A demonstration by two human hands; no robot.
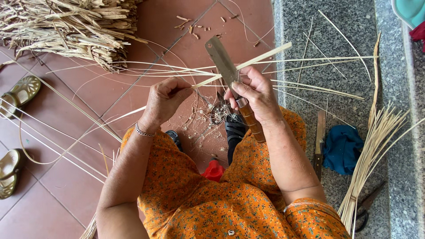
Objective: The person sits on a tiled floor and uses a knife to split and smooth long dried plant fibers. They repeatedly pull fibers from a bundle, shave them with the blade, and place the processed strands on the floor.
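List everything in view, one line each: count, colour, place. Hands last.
knife: one, grey blade with a brown handle, centre, in the right hand
bamboo strip: one, pale, centre, across the blade, held by both hands
loose strips: many, pale, fanned over the floor
scrap pile: one, straw-coloured, top left
strip bundle: one, pale, right, on the grey step
second knife: one, brown handle, right, on the step
cloth: one, blue, right, beside the second knife
sandals: two, olive, left edge
shavings: many, pale, centre floor
scissors: one, dark, bottom right
left hand: pinching the strip
right hand: gripping the knife
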